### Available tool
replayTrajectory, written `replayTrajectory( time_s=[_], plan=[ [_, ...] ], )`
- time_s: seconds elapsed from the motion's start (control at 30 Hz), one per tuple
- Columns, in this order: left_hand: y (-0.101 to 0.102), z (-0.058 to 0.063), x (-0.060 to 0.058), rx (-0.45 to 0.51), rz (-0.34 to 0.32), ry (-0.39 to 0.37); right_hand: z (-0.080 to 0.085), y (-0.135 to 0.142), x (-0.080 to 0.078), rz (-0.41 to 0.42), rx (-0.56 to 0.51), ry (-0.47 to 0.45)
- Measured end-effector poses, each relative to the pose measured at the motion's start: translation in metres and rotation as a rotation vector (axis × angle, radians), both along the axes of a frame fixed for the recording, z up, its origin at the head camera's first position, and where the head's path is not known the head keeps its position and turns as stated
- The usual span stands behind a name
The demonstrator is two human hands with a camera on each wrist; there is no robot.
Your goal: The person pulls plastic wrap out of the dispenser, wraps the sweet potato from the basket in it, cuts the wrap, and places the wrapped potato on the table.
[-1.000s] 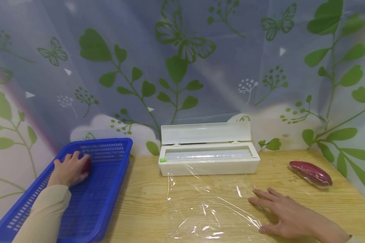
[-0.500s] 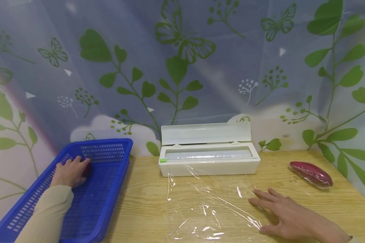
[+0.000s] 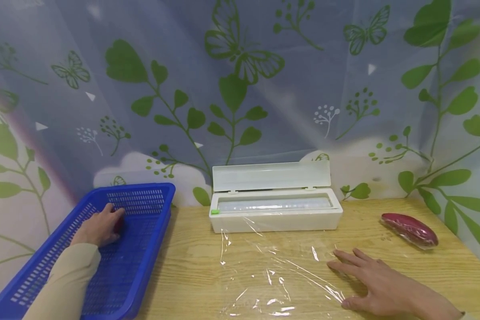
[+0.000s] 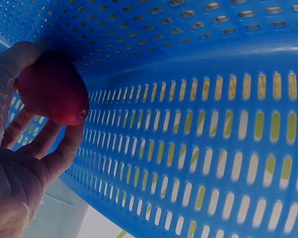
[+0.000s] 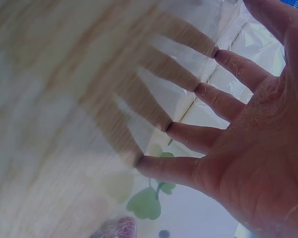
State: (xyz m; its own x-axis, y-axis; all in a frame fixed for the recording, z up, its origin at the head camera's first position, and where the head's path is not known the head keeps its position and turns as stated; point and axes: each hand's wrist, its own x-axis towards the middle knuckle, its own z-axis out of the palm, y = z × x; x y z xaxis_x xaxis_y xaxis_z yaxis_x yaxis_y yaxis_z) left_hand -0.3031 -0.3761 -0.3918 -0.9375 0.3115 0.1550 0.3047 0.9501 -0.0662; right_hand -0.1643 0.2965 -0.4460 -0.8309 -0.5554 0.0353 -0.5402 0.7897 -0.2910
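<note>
Inside the blue basket (image 3: 148, 262), at its far left part, my left hand (image 3: 98, 224) grips a smooth dark red, rounded vegetable (image 4: 54, 89). The left wrist view shows thumb and fingers curled round it, its blunt end facing out; its exact kind is unclear. My right hand (image 3: 384, 284) rests with spread fingers at the right edge of a sheet of clear cling film (image 3: 272, 271) on the table. The fingertips (image 5: 141, 161) touch the surface. That film runs out of the white cling film dispenser (image 3: 276, 222), whose lid (image 3: 270, 176) stands raised.
On the right of the wooden table (image 3: 188, 275) lies a long dark red vegetable (image 3: 410, 230) wrapped in cling film. A green cutter slider (image 3: 214, 212) sits at the dispenser's left end. Behind everything hangs a printed curtain (image 3: 288, 98) with leaves and butterflies.
My left hand has shifted slightly to the right inside the basket, with the dark red vegetable in its grip. The right hand, film and dispenser have stayed in place.
</note>
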Motion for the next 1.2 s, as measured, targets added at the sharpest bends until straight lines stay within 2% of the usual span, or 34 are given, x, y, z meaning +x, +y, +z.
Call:
replayTrajectory(
  time_s=[0.3,0.5,0.67,0.83,0.97,1.2],
  plan=[
    [0.002,-0.002,-0.004,0.026,0.034,-0.010,0.000,0.000,0.001,-0.014,-0.001,-0.032],
    [0.004,0.000,-0.002,0.030,0.143,-0.095,0.001,-0.001,0.003,-0.030,-0.005,-0.069],
    [0.006,0.000,-0.002,-0.003,0.190,-0.131,0.001,-0.002,0.003,-0.030,-0.002,-0.029],
    [0.009,0.001,-0.003,-0.040,0.184,-0.111,0.001,-0.001,0.002,-0.017,0.000,-0.008],
    [0.014,0.004,-0.005,-0.064,0.156,-0.073,0.000,0.000,0.000,-0.005,-0.009,-0.002],
    [0.023,0.018,-0.004,-0.046,0.107,0.005,-0.001,0.002,-0.001,0.016,-0.021,0.029]
  ],
)
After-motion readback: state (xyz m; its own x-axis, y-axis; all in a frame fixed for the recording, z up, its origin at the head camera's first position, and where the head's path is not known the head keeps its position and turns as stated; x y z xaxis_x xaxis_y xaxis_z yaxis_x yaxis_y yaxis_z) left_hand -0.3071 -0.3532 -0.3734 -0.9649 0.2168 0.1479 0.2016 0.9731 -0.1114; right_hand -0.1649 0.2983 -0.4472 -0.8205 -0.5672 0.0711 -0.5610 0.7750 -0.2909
